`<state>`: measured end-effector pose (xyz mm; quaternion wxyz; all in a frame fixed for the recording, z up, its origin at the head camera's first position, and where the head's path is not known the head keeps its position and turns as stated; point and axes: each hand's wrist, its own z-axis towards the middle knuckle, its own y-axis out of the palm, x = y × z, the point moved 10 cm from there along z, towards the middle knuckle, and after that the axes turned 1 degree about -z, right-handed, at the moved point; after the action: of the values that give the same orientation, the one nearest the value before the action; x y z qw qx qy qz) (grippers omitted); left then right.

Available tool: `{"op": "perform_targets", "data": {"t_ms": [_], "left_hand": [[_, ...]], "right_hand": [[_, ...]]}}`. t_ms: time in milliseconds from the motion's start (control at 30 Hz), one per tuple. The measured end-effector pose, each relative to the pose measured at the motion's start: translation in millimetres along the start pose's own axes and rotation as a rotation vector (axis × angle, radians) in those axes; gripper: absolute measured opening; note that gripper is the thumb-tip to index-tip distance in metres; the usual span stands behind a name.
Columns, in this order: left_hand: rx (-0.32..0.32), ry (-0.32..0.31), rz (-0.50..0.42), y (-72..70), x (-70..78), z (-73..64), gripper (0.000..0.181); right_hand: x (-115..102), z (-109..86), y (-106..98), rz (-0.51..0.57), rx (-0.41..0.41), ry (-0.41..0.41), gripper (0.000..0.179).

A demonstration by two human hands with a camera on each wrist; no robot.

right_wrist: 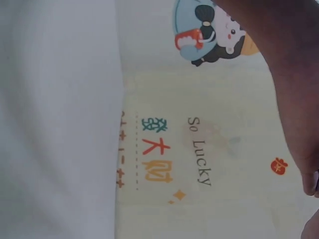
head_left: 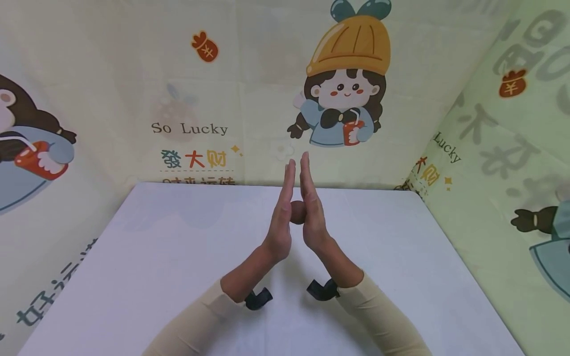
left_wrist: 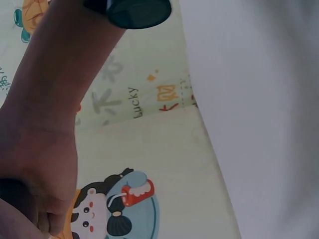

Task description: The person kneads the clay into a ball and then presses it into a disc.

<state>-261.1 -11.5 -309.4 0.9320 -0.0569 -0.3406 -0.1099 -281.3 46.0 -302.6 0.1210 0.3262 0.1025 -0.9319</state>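
The left grip (head_left: 281, 212) and right grip (head_left: 313, 211), fingers straight, press a brown ball (head_left: 297, 212) between their palms above the white desk (head_left: 178, 247)

Head view high, facing forward-down; wrist views near hands (head_left: 280, 220), facing backdrop (head_left: 262, 99) all share.

White table (head_left: 178, 237) before cartoon-printed walls (head_left: 267, 99)
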Motion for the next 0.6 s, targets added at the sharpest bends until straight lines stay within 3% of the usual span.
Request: {"op": "perform_targets", "data": {"t_ms": [367,600], "left_hand": [[0.066,-0.014,-0.034,-13.6,4.9,8.3,0.079],[0.122,-0.109,-0.096,-28.2,-7.2,12.1,0.073]], "right_hand": [[8.0,-9.9,12.8,-0.016,-0.042,0.022,0.077],[5.7,-15.9,24.3,-0.040,-0.074,0.018,0.080]]}}
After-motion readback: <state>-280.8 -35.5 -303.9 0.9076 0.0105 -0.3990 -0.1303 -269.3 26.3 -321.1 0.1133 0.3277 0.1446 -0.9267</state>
